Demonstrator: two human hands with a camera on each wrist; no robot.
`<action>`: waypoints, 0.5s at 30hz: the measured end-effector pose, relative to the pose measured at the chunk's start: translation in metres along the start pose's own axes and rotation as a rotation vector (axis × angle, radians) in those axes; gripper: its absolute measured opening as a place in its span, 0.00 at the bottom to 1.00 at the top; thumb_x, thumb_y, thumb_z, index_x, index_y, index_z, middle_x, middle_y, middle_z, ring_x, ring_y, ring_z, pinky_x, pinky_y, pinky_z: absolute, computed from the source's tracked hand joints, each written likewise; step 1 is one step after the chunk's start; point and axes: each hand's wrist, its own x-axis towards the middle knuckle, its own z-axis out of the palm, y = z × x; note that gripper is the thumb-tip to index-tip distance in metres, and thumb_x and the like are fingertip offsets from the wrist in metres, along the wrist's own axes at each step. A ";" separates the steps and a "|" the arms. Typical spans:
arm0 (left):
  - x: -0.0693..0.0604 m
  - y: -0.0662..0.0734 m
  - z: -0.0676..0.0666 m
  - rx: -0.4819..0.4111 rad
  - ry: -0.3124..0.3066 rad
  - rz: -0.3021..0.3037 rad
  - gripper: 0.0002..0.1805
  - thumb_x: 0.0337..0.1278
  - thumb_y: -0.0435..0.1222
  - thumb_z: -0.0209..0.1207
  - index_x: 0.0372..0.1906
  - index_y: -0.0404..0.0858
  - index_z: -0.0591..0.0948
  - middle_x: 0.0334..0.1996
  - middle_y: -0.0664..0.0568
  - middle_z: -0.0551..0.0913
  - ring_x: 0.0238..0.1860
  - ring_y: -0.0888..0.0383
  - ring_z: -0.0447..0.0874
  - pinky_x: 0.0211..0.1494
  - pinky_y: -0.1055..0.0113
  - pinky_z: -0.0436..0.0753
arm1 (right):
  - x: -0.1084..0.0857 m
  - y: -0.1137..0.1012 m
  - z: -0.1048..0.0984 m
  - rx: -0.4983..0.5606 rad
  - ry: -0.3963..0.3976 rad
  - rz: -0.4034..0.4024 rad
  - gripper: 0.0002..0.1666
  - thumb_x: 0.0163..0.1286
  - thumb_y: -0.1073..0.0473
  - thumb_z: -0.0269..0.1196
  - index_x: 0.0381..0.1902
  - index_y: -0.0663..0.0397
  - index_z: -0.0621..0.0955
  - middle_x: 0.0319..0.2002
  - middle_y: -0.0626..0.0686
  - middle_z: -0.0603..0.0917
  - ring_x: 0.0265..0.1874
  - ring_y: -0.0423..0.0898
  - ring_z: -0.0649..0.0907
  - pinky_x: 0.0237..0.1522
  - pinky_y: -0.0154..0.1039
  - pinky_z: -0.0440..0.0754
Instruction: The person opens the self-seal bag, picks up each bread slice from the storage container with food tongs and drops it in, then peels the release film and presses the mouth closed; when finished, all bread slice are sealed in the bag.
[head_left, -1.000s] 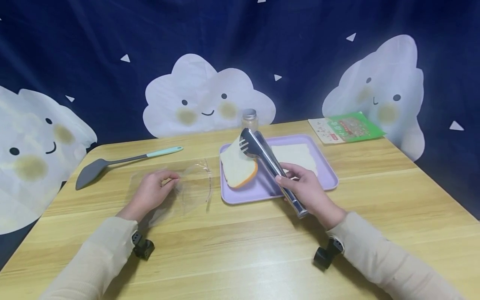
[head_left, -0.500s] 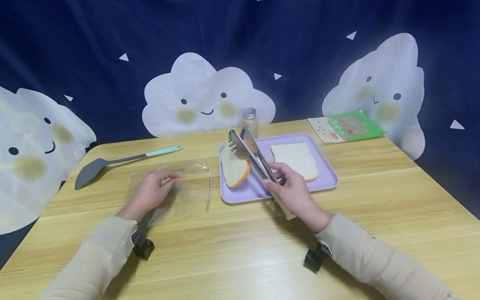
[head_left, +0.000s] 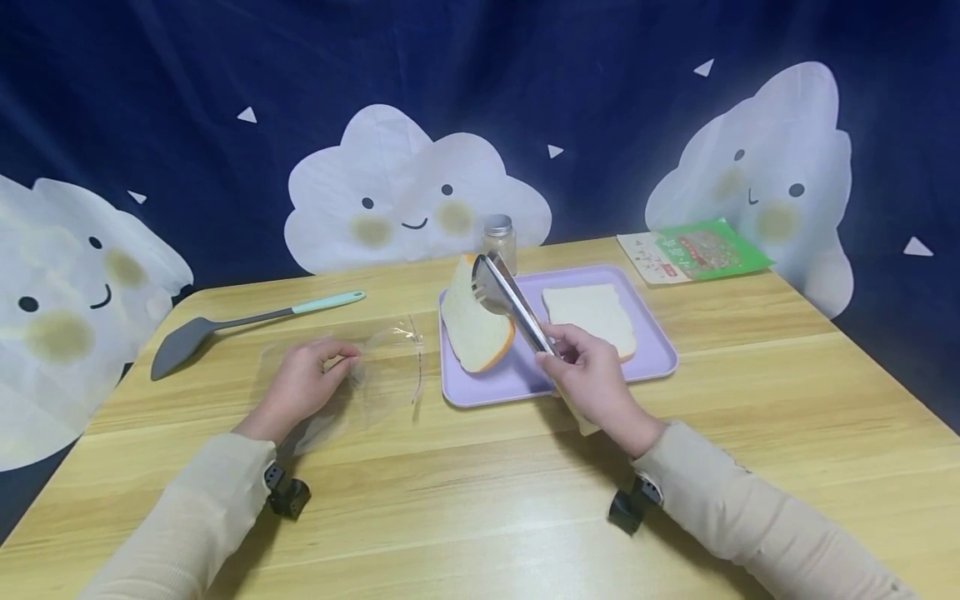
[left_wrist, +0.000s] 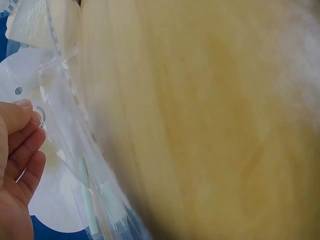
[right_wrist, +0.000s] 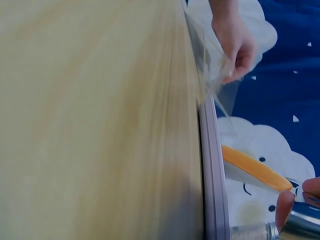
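My left hand [head_left: 306, 385] pinches the edge of a clear plastic bag [head_left: 392, 371] lying on the table; the left wrist view shows thumb and fingertips together on the film [left_wrist: 75, 135]. In my right hand [head_left: 596, 385] is a pair of metal serving tongs [head_left: 519, 307], pressed nearly together. Their head overlaps the upper right edge of a bread slice [head_left: 472, 333] with an orange-brown crust. That slice stands tilted at the left end of the lilac tray [head_left: 651, 346]. A second bread slice [head_left: 591, 310] lies flat on the tray's right part.
Behind the tray stands a small glass jar [head_left: 500, 242] with a silver lid. A green and white packet [head_left: 697, 252] lies at the back right. To the left is a grey spatula [head_left: 247, 319] with a mint handle. A dark blue cloud-patterned curtain [head_left: 600, 100] hangs behind the table.
The tongs spread apart half a second ago while the left slice sagged leftward; now they are squeezed together and the slice is raised again. My right hand shifted left overall; the left hand stayed put.
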 end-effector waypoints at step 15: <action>0.002 0.000 0.002 -0.001 0.014 0.025 0.07 0.59 0.30 0.57 0.39 0.34 0.83 0.38 0.42 0.84 0.41 0.46 0.81 0.43 0.51 0.77 | 0.008 0.008 -0.042 -0.189 0.083 -0.094 0.24 0.58 0.69 0.63 0.55 0.62 0.77 0.28 0.62 0.81 0.14 0.39 0.76 0.16 0.32 0.77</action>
